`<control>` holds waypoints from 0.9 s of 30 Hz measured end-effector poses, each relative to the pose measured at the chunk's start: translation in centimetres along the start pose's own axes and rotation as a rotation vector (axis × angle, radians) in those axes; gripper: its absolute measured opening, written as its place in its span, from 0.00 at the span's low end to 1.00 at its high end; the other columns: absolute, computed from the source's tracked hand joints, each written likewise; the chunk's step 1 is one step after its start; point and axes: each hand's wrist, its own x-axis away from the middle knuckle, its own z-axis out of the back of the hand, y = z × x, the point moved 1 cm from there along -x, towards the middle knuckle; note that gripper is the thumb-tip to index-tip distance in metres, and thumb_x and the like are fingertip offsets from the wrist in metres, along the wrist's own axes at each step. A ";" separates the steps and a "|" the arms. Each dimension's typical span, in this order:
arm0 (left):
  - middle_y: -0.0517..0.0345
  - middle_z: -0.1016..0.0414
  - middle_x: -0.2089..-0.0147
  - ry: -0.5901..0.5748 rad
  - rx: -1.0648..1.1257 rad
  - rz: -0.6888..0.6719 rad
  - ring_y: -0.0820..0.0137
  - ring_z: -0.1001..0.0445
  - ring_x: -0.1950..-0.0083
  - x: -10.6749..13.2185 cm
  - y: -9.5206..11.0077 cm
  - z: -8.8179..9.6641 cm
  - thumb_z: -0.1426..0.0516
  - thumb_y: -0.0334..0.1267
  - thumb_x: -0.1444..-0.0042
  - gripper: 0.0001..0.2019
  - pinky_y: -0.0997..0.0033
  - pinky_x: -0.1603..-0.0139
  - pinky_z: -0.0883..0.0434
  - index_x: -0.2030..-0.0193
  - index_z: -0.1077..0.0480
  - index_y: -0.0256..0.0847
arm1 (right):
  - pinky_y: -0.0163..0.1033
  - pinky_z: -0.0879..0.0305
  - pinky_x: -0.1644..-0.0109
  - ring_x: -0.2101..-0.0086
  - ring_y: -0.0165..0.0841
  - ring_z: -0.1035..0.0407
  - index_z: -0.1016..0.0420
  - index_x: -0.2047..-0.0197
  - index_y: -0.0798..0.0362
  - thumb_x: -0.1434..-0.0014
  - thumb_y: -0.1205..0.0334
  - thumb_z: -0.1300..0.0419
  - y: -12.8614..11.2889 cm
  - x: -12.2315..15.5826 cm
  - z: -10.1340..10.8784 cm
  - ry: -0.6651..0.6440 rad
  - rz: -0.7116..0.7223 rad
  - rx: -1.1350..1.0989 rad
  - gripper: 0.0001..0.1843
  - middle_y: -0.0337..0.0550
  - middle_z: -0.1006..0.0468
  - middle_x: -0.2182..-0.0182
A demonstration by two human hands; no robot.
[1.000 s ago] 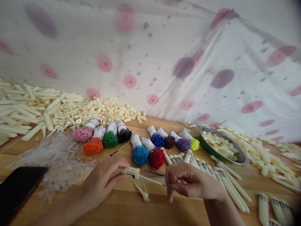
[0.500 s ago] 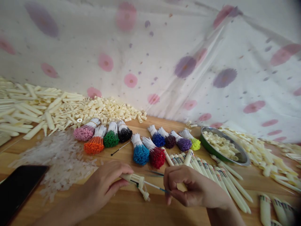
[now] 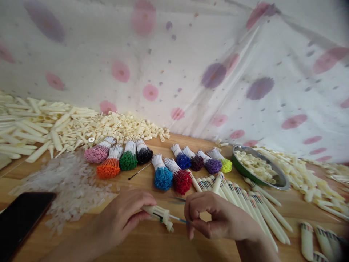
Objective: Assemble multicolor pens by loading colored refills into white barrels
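My left hand [image 3: 133, 213] is closed around a cream slotted pen part [image 3: 159, 212] near the middle front of the table. Between the thumb and fingers of my right hand [image 3: 207, 214] is a white ink refill [image 3: 176, 218] with a blue end. Its white end reaches into the open end of the slotted part. A small cream piece [image 3: 169, 227] shows just below that opening; whether it is attached I cannot tell. Behind the hands lie a light-blue refill bundle [image 3: 163, 176] and a red bundle [image 3: 181, 178].
A black phone [image 3: 24, 218] lies at the left, beside clear plastic bits [image 3: 73, 189]. Cream pen parts [image 3: 117, 125] are heaped behind. Several assembled pens [image 3: 261, 211] form a row at right, near a green-sided metal dish [image 3: 280, 183] of cream pieces.
My right hand has moved slightly left, and the refill sits deeper in the slotted part. The slotted part has tilted a little downward.
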 end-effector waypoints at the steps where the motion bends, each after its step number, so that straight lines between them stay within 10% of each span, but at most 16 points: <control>1: 0.59 0.22 0.59 -0.009 0.007 0.008 0.70 0.24 0.57 0.0 0.0 -0.1 0.49 0.31 0.39 0.09 0.74 0.57 0.28 0.53 0.35 0.46 | 0.32 0.37 0.66 0.73 0.27 0.33 0.33 0.77 0.55 0.43 0.72 0.46 -0.1 -0.1 -0.1 0.010 0.003 0.014 0.11 0.43 0.23 0.76; 11: 0.60 0.22 0.58 0.128 -0.043 0.139 0.69 0.23 0.57 0.5 -0.1 -0.3 0.47 0.32 0.41 0.12 0.71 0.57 0.26 0.52 0.35 0.48 | 0.33 0.37 0.69 0.72 0.30 0.31 0.28 0.67 0.55 0.36 0.65 0.49 -1.7 -1.6 -3.5 0.436 0.052 0.587 0.11 0.45 0.24 0.70; 27: 0.61 0.21 0.59 0.193 -0.015 0.236 0.69 0.22 0.58 0.5 -0.2 -0.1 0.48 0.31 0.42 0.11 0.73 0.58 0.25 0.54 0.33 0.49 | 0.31 0.30 0.65 0.69 0.31 0.26 0.25 0.60 0.54 0.42 0.72 0.43 -0.9 -2.1 -4.8 0.714 0.107 0.411 0.08 0.44 0.21 0.69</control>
